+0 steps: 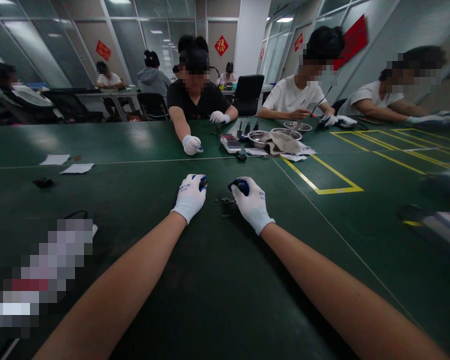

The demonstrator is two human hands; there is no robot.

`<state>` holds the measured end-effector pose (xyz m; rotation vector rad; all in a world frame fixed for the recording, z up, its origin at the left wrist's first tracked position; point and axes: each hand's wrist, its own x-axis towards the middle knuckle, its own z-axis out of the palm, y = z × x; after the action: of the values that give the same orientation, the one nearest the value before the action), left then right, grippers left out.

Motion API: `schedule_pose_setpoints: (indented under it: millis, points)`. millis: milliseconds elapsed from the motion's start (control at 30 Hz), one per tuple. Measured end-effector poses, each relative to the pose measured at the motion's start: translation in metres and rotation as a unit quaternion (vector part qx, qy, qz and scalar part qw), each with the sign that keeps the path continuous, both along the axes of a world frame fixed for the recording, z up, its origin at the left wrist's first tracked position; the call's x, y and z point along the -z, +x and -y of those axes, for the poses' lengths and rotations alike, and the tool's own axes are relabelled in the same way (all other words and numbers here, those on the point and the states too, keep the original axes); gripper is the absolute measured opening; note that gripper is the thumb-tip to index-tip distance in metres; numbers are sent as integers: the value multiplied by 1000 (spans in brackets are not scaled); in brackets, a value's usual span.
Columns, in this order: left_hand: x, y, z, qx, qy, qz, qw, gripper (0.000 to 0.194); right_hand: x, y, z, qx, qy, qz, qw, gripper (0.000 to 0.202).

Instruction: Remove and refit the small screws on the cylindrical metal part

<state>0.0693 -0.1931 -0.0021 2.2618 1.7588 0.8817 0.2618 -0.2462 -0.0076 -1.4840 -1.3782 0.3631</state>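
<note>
My left hand (191, 196), in a white glove with blue-coated fingertips, is closed around a small shiny metal part (205, 184); most of that part is hidden by the fingers. Across from it, my right hand (250, 202) wears a matching glove. Its fingers are curled inward, and whatever they may hold is hidden. Between the two hands, several small metal pieces (227, 200), some ring-like, lie on the green tabletop (210, 260), closest to my right hand. Another small piece (225, 216) rests a little nearer to me.
Metal bowls (258, 139), a grey cloth (283, 142) and small dark bottles (247, 128) stand ahead. A gloved co-worker (200, 100) sits opposite, others at right. White papers (77, 168) and a dark object (43, 183) lie left. Yellow tape (341, 190) marks the table.
</note>
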Motion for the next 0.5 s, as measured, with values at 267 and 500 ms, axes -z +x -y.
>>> schedule_pose_setpoints:
  millis: [267,500]
  points:
    - [2,-1,2,10,3,11,1000,39,-1,4,-42,-3,-90,56,994,33]
    - [6,-1,-1,15,17,24,999,38,15,10,-44,68,1,208,976,20]
